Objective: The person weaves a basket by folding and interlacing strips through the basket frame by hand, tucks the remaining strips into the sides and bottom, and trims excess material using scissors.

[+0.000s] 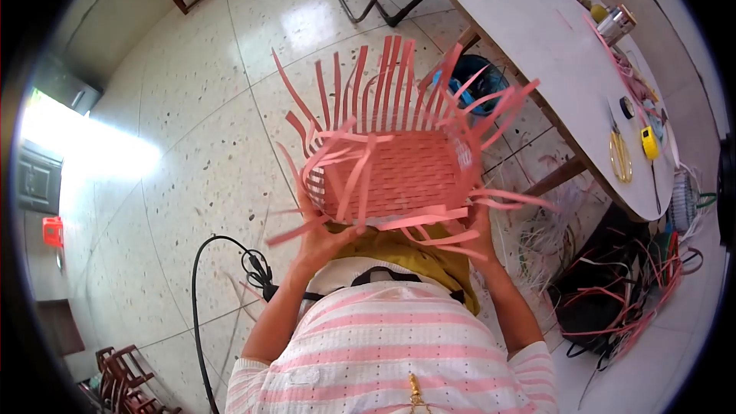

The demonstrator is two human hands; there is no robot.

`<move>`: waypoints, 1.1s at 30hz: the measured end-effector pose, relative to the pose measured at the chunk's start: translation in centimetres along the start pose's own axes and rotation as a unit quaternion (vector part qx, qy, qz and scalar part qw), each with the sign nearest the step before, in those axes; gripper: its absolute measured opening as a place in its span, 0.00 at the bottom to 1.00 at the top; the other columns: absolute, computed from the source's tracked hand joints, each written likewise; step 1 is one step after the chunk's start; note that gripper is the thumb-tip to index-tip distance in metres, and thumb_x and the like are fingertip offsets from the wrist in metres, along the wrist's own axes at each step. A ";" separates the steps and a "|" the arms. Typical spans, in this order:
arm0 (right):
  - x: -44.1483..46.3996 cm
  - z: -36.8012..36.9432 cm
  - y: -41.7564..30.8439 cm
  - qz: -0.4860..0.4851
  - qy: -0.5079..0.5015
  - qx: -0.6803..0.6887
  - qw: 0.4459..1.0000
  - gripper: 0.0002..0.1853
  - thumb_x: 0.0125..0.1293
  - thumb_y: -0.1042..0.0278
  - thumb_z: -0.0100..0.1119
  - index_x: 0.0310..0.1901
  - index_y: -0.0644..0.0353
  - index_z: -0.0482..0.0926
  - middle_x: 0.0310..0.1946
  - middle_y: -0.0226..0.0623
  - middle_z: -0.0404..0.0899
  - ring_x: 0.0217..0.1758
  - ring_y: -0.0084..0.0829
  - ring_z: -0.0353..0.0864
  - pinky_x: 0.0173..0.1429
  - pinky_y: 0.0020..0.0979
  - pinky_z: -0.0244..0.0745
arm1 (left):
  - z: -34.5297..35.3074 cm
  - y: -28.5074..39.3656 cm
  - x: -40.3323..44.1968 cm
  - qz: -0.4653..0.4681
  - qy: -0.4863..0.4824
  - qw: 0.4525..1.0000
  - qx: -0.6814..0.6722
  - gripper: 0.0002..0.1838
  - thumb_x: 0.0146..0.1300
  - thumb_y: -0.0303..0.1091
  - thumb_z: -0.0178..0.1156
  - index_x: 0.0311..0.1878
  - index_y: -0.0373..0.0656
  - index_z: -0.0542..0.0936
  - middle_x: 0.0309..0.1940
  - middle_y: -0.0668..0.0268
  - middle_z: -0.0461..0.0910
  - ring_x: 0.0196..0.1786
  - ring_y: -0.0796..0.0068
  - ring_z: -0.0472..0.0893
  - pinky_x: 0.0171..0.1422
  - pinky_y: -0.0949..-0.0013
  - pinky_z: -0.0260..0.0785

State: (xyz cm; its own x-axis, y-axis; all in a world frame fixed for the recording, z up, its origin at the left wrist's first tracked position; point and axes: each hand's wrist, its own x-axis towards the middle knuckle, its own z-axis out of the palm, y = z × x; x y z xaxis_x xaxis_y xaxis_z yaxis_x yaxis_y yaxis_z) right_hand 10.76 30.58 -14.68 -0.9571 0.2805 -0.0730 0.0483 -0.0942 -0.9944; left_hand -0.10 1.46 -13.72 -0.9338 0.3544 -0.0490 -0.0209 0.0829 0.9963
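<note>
A half-woven pink basket [414, 172] of flat plastic strips is held up in front of my body, its woven base facing me. Loose strips stand up along the far side, and others curl outward at the left and right. My left hand [320, 244] grips the near left corner, thumb on the near edge and fingers up the outer side. At the near right corner my right hand [481, 231] grips the basket too, its fingers partly hidden behind loose strips. Some strips are slightly blurred.
A white table [529, 23] at the right bears scissors [619, 155], a yellow tape measure [650, 142] and a roll of black tape [627, 108]. Beneath it stands a dark bucket [491, 80]. Strip scraps and a black bag [594, 299] lie right; a black cable [197, 299] loops left.
</note>
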 end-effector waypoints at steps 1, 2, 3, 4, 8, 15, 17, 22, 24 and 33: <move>0.2 0.1 0.6 -0.009 0.016 0.001 1.000 0.51 0.62 0.63 0.79 0.77 0.58 0.51 0.70 0.39 0.65 0.72 0.33 0.69 0.72 0.36 0.70 | 0.0 -0.2 -0.1 -0.003 0.002 1.000 -0.001 0.80 0.48 0.39 0.85 0.83 0.51 0.24 0.82 0.52 0.43 0.80 0.60 0.59 0.79 0.56 0.63; 0.4 0.2 1.0 -0.018 0.032 0.002 0.999 0.52 0.62 0.60 0.79 0.77 0.57 0.50 0.69 0.39 0.65 0.72 0.33 0.69 0.72 0.36 0.70 | 0.1 -0.4 -0.1 0.001 0.006 1.000 0.012 0.79 0.49 0.39 0.85 0.83 0.50 0.23 0.82 0.51 0.43 0.80 0.59 0.59 0.78 0.55 0.63; 0.5 0.6 0.3 -0.033 0.036 -0.024 0.999 0.51 0.62 0.60 0.79 0.77 0.55 0.51 0.68 0.37 0.65 0.71 0.31 0.70 0.71 0.36 0.71 | 0.2 -0.3 -0.2 0.006 0.009 1.000 0.025 0.79 0.51 0.39 0.84 0.82 0.50 0.22 0.82 0.50 0.43 0.79 0.58 0.59 0.78 0.55 0.64; 0.5 0.9 0.1 -0.030 0.035 -0.024 0.999 0.51 0.62 0.60 0.79 0.77 0.55 0.51 0.68 0.37 0.65 0.71 0.31 0.70 0.71 0.36 0.71 | 0.3 -0.2 -0.2 0.003 0.009 1.000 0.024 0.79 0.51 0.39 0.84 0.82 0.50 0.22 0.82 0.50 0.43 0.79 0.58 0.59 0.78 0.55 0.64; 0.4 1.2 0.3 0.011 0.055 -0.007 0.998 0.51 0.62 0.65 0.78 0.77 0.54 0.50 0.67 0.36 0.64 0.71 0.32 0.70 0.70 0.36 0.73 | 0.6 0.7 -0.4 -0.021 0.018 1.000 -0.006 0.67 0.53 0.34 0.80 0.80 0.46 0.34 0.72 0.50 0.59 0.71 0.59 0.68 0.71 0.56 0.70; -0.5 -0.9 0.9 -0.040 -0.017 -0.047 0.998 0.52 0.66 0.76 0.72 0.80 0.54 0.42 0.70 0.42 0.66 0.70 0.38 0.73 0.71 0.37 0.75 | -1.1 1.3 -1.3 -0.140 -0.038 0.989 -0.016 0.58 0.56 0.26 0.74 0.79 0.49 0.41 0.63 0.54 0.71 0.61 0.63 0.77 0.58 0.61 0.78; -0.9 -0.9 0.5 -0.030 0.033 0.074 0.996 0.38 0.67 0.77 0.69 0.74 0.62 0.60 0.59 0.37 0.75 0.59 0.28 0.79 0.60 0.31 0.78 | -1.6 0.7 -1.1 -0.054 -0.024 0.996 -0.068 0.58 0.57 0.24 0.73 0.81 0.50 0.40 0.65 0.56 0.71 0.62 0.65 0.77 0.57 0.63 0.78; -1.0 -4.0 -2.1 0.080 0.121 -0.055 0.988 0.15 0.72 0.75 0.64 0.57 0.66 0.76 0.41 0.33 0.81 0.44 0.24 0.81 0.47 0.28 0.77 | -3.6 1.6 1.2 0.032 0.034 0.979 -0.199 0.50 0.66 0.28 0.68 0.83 0.49 0.47 0.69 0.60 0.71 0.64 0.68 0.78 0.57 0.65 0.80; -0.7 -4.9 -3.3 0.119 0.194 -0.041 0.973 0.05 0.75 0.72 0.61 0.42 0.65 0.81 0.29 0.32 0.81 0.26 0.17 0.78 0.28 0.22 0.71 | -4.2 2.9 2.2 -0.101 0.070 0.975 -0.185 0.35 0.75 0.37 0.61 0.80 0.46 0.59 0.69 0.60 0.72 0.65 0.68 0.78 0.58 0.66 0.80; 7.8 -6.9 -6.8 -0.038 0.168 0.041 0.984 0.09 0.77 0.67 0.60 0.52 0.63 0.78 0.39 0.35 0.83 0.36 0.20 0.80 0.37 0.23 0.73 | -5.1 -0.9 10.2 0.073 -0.025 0.990 -0.117 0.36 0.79 0.61 0.46 0.78 0.44 0.67 0.79 0.59 0.63 0.77 0.58 0.68 0.77 0.56 0.64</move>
State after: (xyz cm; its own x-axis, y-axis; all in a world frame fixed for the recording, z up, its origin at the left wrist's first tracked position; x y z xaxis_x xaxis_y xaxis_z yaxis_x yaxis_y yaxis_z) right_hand 4.98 40.01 -9.05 -0.8080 0.5883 -0.0329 -0.0569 -0.1335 -0.9894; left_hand -11.43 0.21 -14.75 -0.9141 0.3930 0.1001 0.0266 -0.1883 0.9818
